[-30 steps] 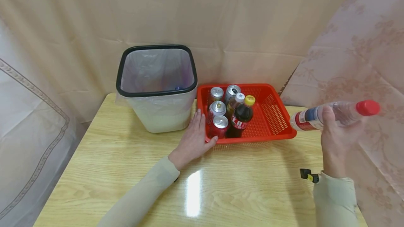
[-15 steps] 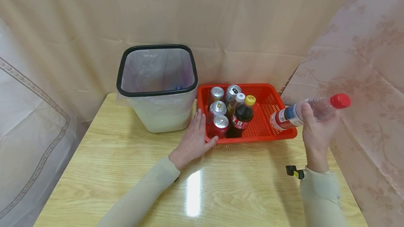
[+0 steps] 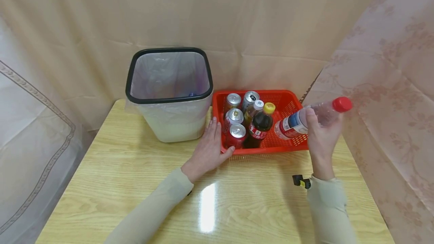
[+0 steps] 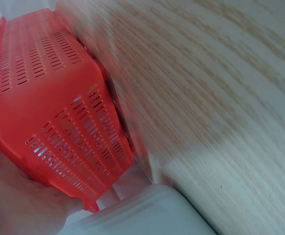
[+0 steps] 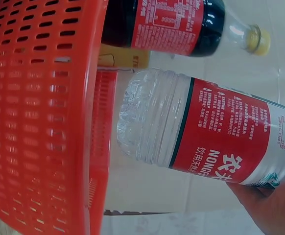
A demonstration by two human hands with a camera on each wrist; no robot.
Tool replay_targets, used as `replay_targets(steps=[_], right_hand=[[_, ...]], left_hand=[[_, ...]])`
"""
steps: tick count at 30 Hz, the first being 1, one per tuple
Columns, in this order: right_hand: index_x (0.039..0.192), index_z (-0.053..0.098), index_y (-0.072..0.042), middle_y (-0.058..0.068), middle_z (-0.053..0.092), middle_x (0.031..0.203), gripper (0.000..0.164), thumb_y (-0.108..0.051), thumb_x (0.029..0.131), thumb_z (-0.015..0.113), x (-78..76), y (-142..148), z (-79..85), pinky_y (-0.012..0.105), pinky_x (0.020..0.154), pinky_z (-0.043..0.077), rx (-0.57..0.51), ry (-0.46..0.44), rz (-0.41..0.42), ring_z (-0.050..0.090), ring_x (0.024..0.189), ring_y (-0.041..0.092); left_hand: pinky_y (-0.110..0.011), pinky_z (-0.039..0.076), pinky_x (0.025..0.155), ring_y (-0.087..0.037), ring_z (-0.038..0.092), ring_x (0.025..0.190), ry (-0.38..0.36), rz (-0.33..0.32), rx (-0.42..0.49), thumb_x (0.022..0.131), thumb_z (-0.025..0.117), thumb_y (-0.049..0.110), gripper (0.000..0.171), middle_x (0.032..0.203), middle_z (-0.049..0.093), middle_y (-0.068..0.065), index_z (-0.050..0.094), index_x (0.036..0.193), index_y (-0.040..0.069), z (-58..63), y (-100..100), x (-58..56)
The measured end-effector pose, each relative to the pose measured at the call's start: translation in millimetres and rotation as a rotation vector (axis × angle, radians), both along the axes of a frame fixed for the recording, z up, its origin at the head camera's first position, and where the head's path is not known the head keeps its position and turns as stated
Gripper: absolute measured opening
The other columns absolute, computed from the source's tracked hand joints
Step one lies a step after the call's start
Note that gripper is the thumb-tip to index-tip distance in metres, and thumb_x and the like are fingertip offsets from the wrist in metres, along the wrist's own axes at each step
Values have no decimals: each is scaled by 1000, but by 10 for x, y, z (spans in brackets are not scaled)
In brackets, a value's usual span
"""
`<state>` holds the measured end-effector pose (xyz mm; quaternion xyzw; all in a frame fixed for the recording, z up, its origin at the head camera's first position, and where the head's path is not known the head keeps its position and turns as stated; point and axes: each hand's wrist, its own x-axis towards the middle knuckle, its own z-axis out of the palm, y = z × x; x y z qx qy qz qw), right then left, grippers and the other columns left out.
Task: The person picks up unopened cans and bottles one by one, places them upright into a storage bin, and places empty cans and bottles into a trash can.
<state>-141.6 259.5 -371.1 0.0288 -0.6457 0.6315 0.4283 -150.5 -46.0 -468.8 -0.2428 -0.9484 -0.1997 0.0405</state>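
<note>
My right hand (image 3: pixel 322 134) grips a clear plastic water bottle (image 3: pixel 294 124) with a red cap and a red, white and blue label. The bottle is tilted, its base over the right part of the red basket (image 3: pixel 268 150). In the right wrist view the bottle's base (image 5: pixel 147 115) hangs just past the basket's rim (image 5: pixel 96 54). My left hand (image 3: pixel 207 150) lies with fingers straight along the basket's left rim, thumb at the front corner. In the left wrist view that hand (image 4: pixel 20 205) rests at the rim of the perforated basket wall (image 4: pixel 74 132).
In the basket's left half stand several drink cans (image 3: pixel 237 131), a cola bottle (image 3: pixel 260 125) with a yellow cap and a small white-capped bottle (image 3: pixel 252 110). A bag-lined bin (image 3: pixel 176 123) with a black rim stands left of the basket on the wooden table (image 3: pixel 145 176).
My right hand has carried the water bottle leftward, from beside the basket to over its right part. The left hand and the basket have stayed put.
</note>
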Motion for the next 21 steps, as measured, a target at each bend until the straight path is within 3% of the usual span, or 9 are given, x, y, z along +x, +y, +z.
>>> replay_targets(steps=[7,11,18,21], right_hand=[[123,65,-10,5,70,104,34,-18,91,75,13,-80,5,30,88,49,90,-82,-55,65,99,21],[121,66,-7,3,70,103,34,-19,91,75,-10,-107,-5,31,88,50,108,-95,-46,65,98,23],[127,61,-9,-5,68,106,37,-17,93,74,0,-191,1,31,93,50,103,-195,-58,64,103,15],[129,58,-2,-6,68,104,41,-15,93,74,-11,-207,-11,31,92,49,97,-198,-43,64,101,16]], left_hand=[[-47,20,126,-41,11,157,-10,6,5,100,53,58,98,170,8,-26,17,160,-10,11,7,3],[-47,19,126,-41,10,158,-14,8,2,100,53,58,98,170,7,-25,17,160,-10,14,6,5],[-47,19,126,-41,10,157,-23,9,-8,100,52,59,98,171,7,-25,17,161,-10,10,8,6],[-47,19,126,-41,10,157,-19,9,-13,100,52,59,98,171,6,-25,17,160,-10,7,9,3]])
